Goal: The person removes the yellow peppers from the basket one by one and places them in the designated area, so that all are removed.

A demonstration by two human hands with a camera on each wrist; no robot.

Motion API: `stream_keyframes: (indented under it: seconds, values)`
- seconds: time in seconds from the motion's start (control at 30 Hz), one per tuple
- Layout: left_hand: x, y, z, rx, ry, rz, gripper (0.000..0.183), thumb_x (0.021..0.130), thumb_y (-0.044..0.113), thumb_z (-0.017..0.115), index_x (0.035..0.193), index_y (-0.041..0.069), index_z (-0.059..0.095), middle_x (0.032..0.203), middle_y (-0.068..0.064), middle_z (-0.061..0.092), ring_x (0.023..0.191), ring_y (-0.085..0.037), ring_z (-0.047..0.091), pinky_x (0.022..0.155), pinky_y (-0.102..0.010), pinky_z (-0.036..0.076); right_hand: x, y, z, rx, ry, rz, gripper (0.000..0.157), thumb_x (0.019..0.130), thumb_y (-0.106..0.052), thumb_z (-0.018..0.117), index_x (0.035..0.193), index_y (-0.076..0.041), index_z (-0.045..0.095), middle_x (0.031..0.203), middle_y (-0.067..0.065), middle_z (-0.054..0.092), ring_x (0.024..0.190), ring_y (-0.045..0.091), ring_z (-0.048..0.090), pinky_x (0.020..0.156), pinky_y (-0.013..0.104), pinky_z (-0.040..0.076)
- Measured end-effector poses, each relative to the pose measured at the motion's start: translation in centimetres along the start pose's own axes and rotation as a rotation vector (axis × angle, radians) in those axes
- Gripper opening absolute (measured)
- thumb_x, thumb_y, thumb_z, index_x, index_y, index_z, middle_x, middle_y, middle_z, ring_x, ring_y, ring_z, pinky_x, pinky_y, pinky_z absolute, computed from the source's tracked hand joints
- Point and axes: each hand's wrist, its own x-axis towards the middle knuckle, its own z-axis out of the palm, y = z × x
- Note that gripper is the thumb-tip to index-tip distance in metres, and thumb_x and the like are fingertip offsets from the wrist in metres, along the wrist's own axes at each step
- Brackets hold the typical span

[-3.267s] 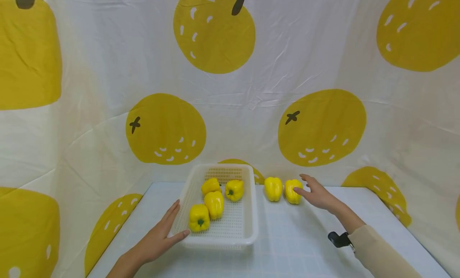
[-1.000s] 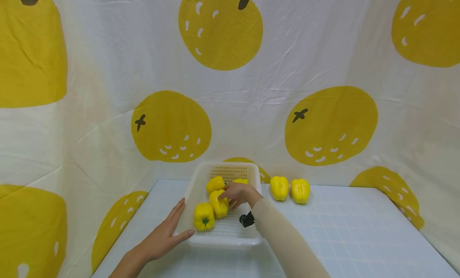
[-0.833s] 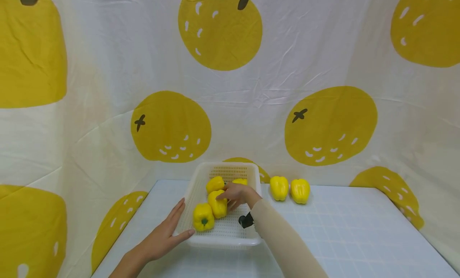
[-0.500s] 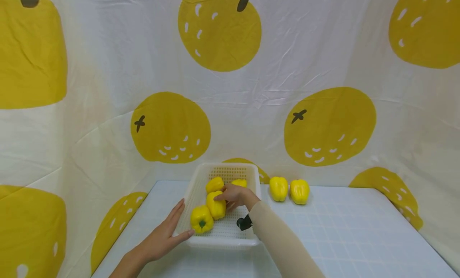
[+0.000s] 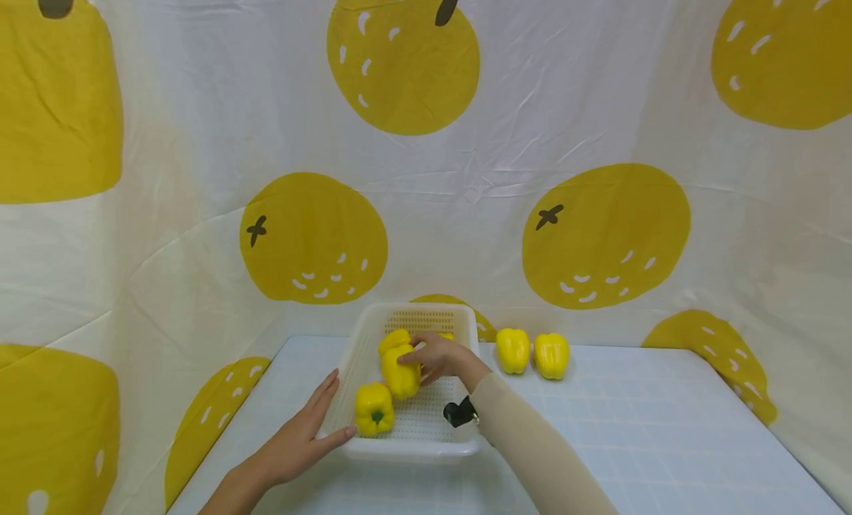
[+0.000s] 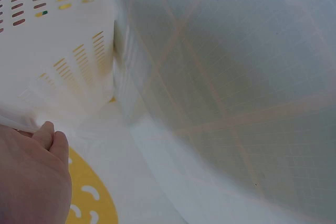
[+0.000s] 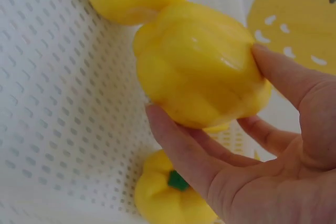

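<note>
My right hand [image 5: 439, 354] holds a yellow bell pepper [image 5: 401, 372] between thumb and fingers inside the white basket. In the right wrist view this bell pepper [image 7: 202, 66] looks lifted off the basket's perforated floor. My left hand [image 5: 296, 437] rests against the left side of the basket [image 5: 416, 448], fingers straight along the wall and thumb at the near corner. Its fingertips touch the basket's outside in the left wrist view. Another bell pepper [image 5: 374, 410] lies at the near left inside. One more [image 5: 394, 341] sits behind the held one; another [image 5: 447, 337] is mostly hidden by my right hand.
Two yellow bell peppers, a left one [image 5: 513, 351] and a right one [image 5: 552, 356], stand on the table [image 5: 626, 426] right of the basket. A curtain [image 5: 452, 226] printed with yellow fruit hangs behind the table and at both sides.
My right hand came from beside the table's right-hand bell pepper into the basket. It gripped the middle bell pepper there and has just raised it slightly. The left hand stays at the basket.
</note>
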Motion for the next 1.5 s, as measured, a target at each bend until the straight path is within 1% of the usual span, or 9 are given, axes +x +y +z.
stream_keyframes:
  seconds: [0.23, 0.37, 0.5, 0.7, 0.87, 1.13, 1.3, 1.43, 1.5]
  values:
    - [0.1, -0.1, 0.0, 0.006, -0.007, -0.014, 0.1, 0.095, 0.065, 0.059, 0.165, 0.012, 0.013, 0.173, -0.002, 0.004, 0.156, -0.032, 0.018, 0.119, -0.063, 0.024, -1.8, -0.9, -0.9, -0.033, 0.043, -0.028, 0.066, 0.093, -0.026, 0.077, 0.146, -0.001, 0.047, 0.137, 0.02, 0.051, 0.104, 0.038, 0.063, 0.093, 0.058, 0.056]
    - [0.0, 0.0, -0.2, -0.002, -0.007, -0.017, 0.1, 0.094, 0.064, 0.06, 0.165, 0.011, 0.014, 0.173, -0.003, 0.004, 0.156, -0.032, 0.017, 0.119, -0.063, 0.024, -2.9, -1.5, -1.5, -0.06, 0.057, -0.063, 0.062, 0.094, -0.029, 0.076, 0.144, -0.003, 0.051, 0.135, 0.018, 0.054, 0.103, 0.034, 0.064, 0.093, 0.056, 0.056]
    - [0.0, 0.2, -0.2, 0.001, -0.011, -0.016, 0.1, 0.095, 0.065, 0.059, 0.165, 0.011, 0.014, 0.173, -0.003, 0.004, 0.156, -0.033, 0.017, 0.119, -0.064, 0.023, -4.0, -1.9, -2.2, -0.049, 0.055, -0.097, 0.063, 0.095, -0.03, 0.075, 0.146, -0.002, 0.049, 0.142, 0.019, 0.051, 0.106, 0.034, 0.064, 0.093, 0.057, 0.056]
    - [0.1, 0.1, -0.2, -0.002, -0.012, -0.024, 0.1, 0.095, 0.065, 0.059, 0.165, 0.011, 0.013, 0.173, -0.003, 0.004, 0.156, -0.034, 0.018, 0.119, -0.064, 0.023, -5.5, -2.2, -2.8, -0.017, 0.048, -0.154, 0.066, 0.096, -0.029, 0.073, 0.149, 0.0, 0.045, 0.139, 0.021, 0.054, 0.106, 0.034, 0.065, 0.091, 0.056, 0.057]
    - [0.0, 0.0, -0.2, -0.003, -0.008, -0.024, 0.1, 0.094, 0.065, 0.06, 0.165, 0.011, 0.013, 0.173, -0.002, 0.004, 0.156, -0.034, 0.018, 0.119, -0.065, 0.024, -6.7, -1.8, -3.4, -0.012, 0.084, -0.167, 0.067, 0.096, -0.031, 0.073, 0.15, -0.002, 0.045, 0.14, 0.02, 0.056, 0.109, 0.031, 0.066, 0.09, 0.054, 0.058]
    - [0.0, 0.4, -0.2, -0.008, -0.022, -0.013, 0.1, 0.095, 0.066, 0.057, 0.165, 0.011, 0.012, 0.173, -0.004, 0.003, 0.155, -0.035, 0.018, 0.118, -0.065, 0.023, -8.9, -0.7, -4.8, 0.007, 0.147, -0.167, 0.064, 0.095, -0.032, 0.075, 0.147, -0.004, 0.049, 0.129, 0.018, 0.062, 0.102, 0.026, 0.069, 0.089, 0.052, 0.059]
    - [0.0, 0.4, -0.2, -0.006, -0.019, -0.021, 0.101, 0.095, 0.066, 0.058, 0.165, 0.011, 0.013, 0.173, -0.005, 0.004, 0.155, -0.035, 0.018, 0.118, -0.065, 0.024, -10.1, -0.1, -5.8, -0.03, 0.188, -0.18, 0.058, 0.095, -0.033, 0.074, 0.144, -0.008, 0.055, 0.129, 0.016, 0.065, 0.106, 0.026, 0.068, 0.088, 0.05, 0.059]
    - [0.1, 0.3, -0.2, -0.008, -0.021, -0.042, 0.101, 0.094, 0.067, 0.058, 0.166, 0.012, 0.012, 0.173, -0.003, 0.003, 0.156, -0.034, 0.017, 0.119, -0.065, 0.023, -11.0, 0.6, -6.7, -0.075, 0.229, -0.195, 0.059, 0.095, -0.034, 0.074, 0.145, -0.009, 0.056, 0.133, 0.015, 0.064, 0.11, 0.027, 0.067, 0.089, 0.05, 0.059]
    - [0.1, 0.3, -0.2, -0.007, -0.019, -0.037, 0.101, 0.094, 0.067, 0.059, 0.165, 0.011, 0.013, 0.173, -0.004, 0.004, 0.156, -0.034, 0.018, 0.118, -0.065, 0.024, -11.4, 1.0, -7.2, -0.097, 0.25, -0.195, 0.06, 0.094, -0.036, 0.075, 0.145, -0.011, 0.056, 0.133, 0.014, 0.064, 0.111, 0.027, 0.066, 0.091, 0.05, 0.059]
